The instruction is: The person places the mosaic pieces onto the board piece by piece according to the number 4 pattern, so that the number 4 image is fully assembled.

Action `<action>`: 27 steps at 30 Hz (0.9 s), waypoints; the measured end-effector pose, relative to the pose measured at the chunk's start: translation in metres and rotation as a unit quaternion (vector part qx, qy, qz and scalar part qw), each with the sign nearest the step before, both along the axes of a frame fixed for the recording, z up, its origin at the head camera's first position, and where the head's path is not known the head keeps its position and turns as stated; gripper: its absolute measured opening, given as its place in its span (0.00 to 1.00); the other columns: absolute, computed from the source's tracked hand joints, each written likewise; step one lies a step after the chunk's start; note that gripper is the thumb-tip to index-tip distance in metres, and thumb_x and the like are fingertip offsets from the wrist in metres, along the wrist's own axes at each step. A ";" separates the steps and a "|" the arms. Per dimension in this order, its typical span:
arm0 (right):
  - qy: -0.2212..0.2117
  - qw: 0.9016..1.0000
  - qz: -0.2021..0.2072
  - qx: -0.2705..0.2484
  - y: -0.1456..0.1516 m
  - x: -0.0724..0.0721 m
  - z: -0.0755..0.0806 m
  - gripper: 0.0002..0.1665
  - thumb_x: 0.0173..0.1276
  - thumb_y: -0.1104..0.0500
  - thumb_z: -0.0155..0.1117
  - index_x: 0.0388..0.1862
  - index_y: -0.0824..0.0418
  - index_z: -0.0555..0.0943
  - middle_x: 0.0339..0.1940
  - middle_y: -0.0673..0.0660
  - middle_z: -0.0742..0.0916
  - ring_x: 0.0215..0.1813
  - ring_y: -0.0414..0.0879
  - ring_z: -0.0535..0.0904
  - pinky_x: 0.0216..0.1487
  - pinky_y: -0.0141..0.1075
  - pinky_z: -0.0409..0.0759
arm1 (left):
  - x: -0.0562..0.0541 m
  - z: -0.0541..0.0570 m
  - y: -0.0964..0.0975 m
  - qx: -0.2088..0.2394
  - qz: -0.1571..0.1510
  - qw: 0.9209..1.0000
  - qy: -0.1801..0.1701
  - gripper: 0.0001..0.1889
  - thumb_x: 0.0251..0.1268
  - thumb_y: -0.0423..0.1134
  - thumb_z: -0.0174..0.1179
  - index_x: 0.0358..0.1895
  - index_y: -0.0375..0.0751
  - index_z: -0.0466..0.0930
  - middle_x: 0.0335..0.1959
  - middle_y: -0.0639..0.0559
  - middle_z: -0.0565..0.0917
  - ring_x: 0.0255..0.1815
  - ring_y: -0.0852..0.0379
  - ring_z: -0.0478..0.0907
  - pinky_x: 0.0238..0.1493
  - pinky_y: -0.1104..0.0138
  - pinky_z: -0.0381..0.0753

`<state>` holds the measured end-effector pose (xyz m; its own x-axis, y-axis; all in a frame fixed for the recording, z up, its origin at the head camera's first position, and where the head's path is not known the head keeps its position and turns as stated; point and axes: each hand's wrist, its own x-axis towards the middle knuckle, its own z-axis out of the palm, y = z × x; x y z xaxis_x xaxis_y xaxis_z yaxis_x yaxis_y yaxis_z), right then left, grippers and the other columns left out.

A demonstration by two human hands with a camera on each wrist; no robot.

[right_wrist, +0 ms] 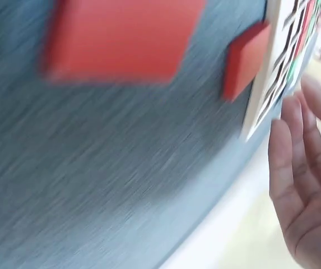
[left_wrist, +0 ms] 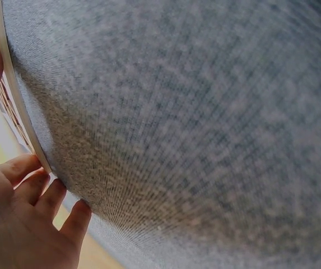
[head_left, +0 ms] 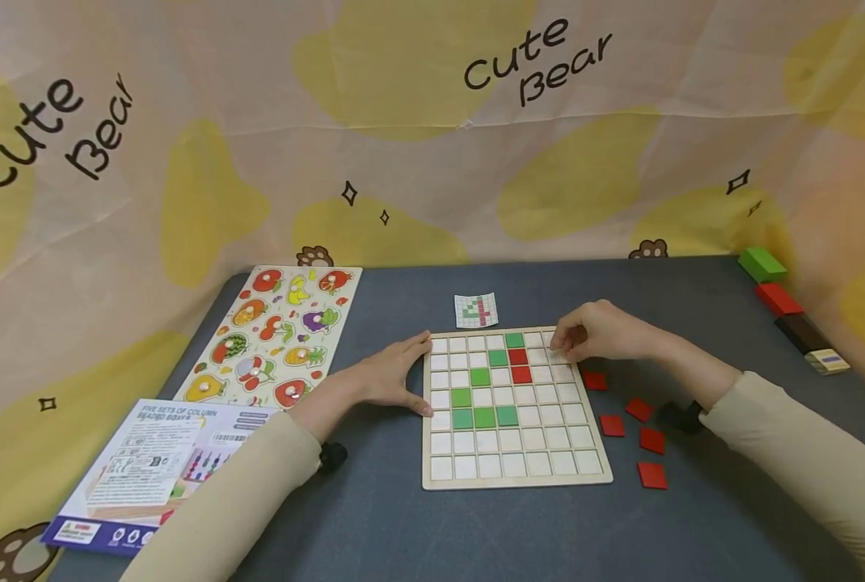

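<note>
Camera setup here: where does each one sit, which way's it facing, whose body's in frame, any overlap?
Head: worn on the head, facing forward and down at the grid board; left hand, right hand and both sleeves show.
Left wrist: on that wrist, facing the tabletop and the board's edge; left hand shows along the left side.
Right wrist: on that wrist, facing the tabletop, red tiles and the board's edge; right hand shows at right.
Shared: head and right wrist both see red tiles, board, right hand.
</note>
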<state>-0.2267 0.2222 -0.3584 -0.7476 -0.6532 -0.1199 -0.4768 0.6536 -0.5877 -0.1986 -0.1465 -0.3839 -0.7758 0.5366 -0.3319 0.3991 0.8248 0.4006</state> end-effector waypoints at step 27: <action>0.001 0.999 -0.046 0.016 0.031 0.008 -0.008 0.11 0.55 0.59 0.78 0.29 0.53 0.81 0.25 0.47 0.84 0.29 0.36 0.78 0.32 0.29 0.78 | 0.002 0.003 0.001 -0.001 0.001 1.000 -0.005 0.60 0.50 0.62 0.72 0.80 0.42 0.46 0.84 0.50 0.42 0.84 0.46 0.44 0.81 0.50 0.53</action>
